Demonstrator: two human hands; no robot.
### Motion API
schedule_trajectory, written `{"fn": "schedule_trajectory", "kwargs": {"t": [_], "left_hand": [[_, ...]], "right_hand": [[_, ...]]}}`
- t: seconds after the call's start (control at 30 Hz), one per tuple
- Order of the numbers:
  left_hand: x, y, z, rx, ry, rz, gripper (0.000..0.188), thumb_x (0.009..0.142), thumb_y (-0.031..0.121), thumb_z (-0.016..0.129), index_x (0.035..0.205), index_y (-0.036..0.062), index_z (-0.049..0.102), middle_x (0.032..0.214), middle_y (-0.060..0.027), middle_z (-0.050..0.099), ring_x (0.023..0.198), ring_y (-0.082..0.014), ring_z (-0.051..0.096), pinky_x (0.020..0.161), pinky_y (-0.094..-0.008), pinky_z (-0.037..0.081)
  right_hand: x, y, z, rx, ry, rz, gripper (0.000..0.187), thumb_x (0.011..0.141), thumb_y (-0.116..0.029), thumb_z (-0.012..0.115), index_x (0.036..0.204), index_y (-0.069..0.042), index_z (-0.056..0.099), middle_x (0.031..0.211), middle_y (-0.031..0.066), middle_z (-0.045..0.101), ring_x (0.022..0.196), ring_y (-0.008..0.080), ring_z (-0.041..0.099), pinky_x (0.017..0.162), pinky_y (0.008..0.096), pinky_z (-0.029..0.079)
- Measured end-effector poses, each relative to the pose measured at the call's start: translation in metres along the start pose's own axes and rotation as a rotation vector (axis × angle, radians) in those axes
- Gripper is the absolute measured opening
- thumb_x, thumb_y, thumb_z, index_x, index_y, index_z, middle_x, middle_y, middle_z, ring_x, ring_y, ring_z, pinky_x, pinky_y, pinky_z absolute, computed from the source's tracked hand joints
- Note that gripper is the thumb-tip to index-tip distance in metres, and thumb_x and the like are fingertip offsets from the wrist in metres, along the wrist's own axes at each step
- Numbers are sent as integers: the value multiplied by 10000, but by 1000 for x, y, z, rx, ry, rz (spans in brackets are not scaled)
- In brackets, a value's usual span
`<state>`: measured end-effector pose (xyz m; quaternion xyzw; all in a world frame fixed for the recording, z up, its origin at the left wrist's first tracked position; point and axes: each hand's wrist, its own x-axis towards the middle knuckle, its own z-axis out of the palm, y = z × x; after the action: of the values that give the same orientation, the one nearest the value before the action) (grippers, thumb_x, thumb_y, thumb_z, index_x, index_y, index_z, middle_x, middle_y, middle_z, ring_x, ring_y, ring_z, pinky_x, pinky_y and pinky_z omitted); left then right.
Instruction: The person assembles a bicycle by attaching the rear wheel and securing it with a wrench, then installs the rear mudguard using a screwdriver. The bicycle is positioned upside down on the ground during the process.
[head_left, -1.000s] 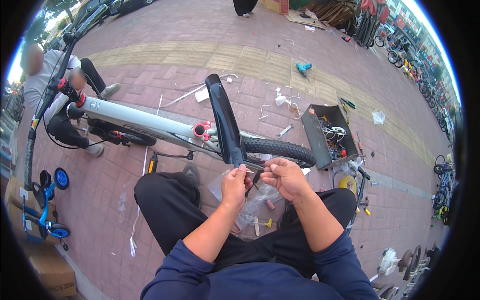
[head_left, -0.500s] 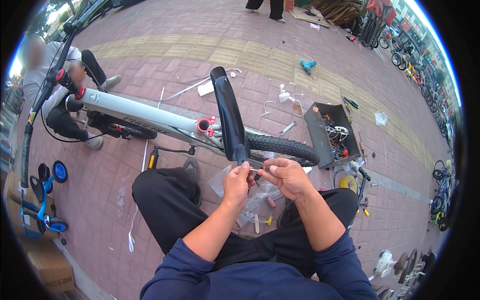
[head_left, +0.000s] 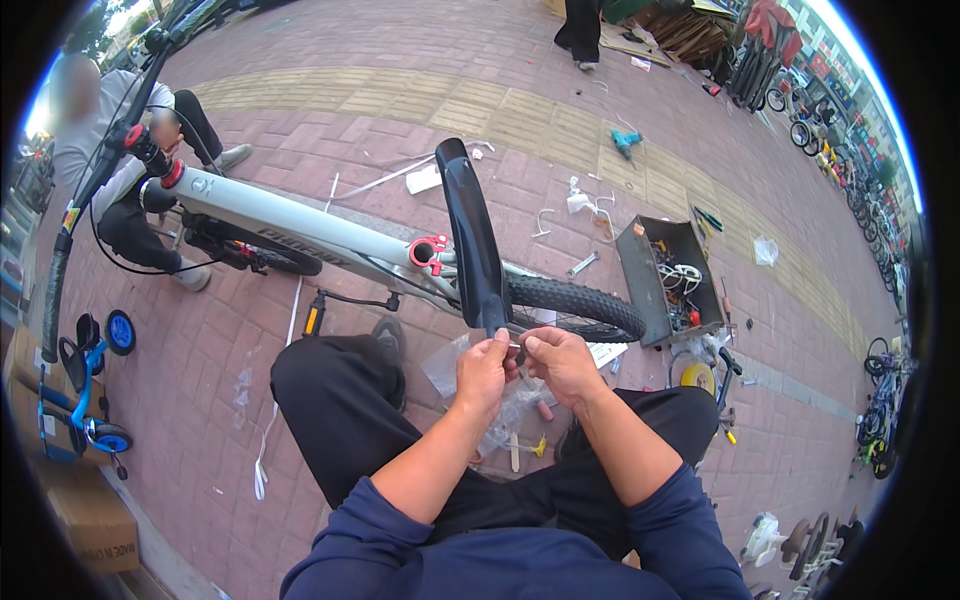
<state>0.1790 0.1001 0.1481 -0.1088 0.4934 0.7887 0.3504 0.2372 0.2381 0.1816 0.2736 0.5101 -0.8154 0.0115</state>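
Observation:
A black plastic mudguard (head_left: 470, 235) stands nearly upright above the rear wheel (head_left: 575, 305) of a grey bicycle (head_left: 290, 225), its narrow end pointing down at me. My left hand (head_left: 484, 375) is closed round that narrow end, thumb on top. Close beside it, my right hand (head_left: 562, 365) pinches with thumb and forefinger. A thin, light-coloured piece (head_left: 514, 346) shows between the two hands, too small to name. Whatever lies inside the right fingertips is hidden.
An open metal toolbox (head_left: 645, 280) stands right of the wheel, with a spanner (head_left: 583, 264) and a teal power drill (head_left: 626, 143) beyond. Plastic wrapping (head_left: 510, 415) lies between my legs. Left are a seated person (head_left: 110, 180) and a blue child's bike (head_left: 90, 385).
My right hand has come closer to my left, its thumb and forefinger now pinched together. The view has shifted slightly. A walking person at the back appears farther right.

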Motion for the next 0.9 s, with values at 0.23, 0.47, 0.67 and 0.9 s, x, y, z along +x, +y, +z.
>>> {"fn": "schedule_trajectory", "kwargs": {"t": [0.23,0.47,0.67,0.9], "left_hand": [[2,-4,-3,-108,-24,-106,331,1051,391,593,946,82,647,806,19,589,701,-102,560,673,-275,522],[-2,11,-3,-95,-12,-158,317,1053,389,589,949,97,656,774,36,575,684,-94,541,666,-265,501],[3,11,-12,101,-49,-82,354,1045,405,599,937,77,676,799,16,619,672,-92,573,632,-274,516],[5,8,-22,442,-134,123,366,1024,337,643,994,-17,731,823,-32,694,733,-98,636,680,-256,535]], "right_hand": [[-10,0,22,-331,45,-235,105,958,-53,670,1040,2,705,868,46,706,770,123,663,668,275,542],[-12,-6,26,-929,31,-905,194,824,-50,763,1014,-52,727,871,136,679,759,288,668,680,373,543],[-8,-5,21,-1133,68,-834,224,809,-107,794,1023,-54,756,885,136,697,778,317,682,707,390,551],[-1,-8,14,-1164,2,-626,275,813,-184,775,1047,-41,754,839,141,710,768,298,684,707,385,541]]}}
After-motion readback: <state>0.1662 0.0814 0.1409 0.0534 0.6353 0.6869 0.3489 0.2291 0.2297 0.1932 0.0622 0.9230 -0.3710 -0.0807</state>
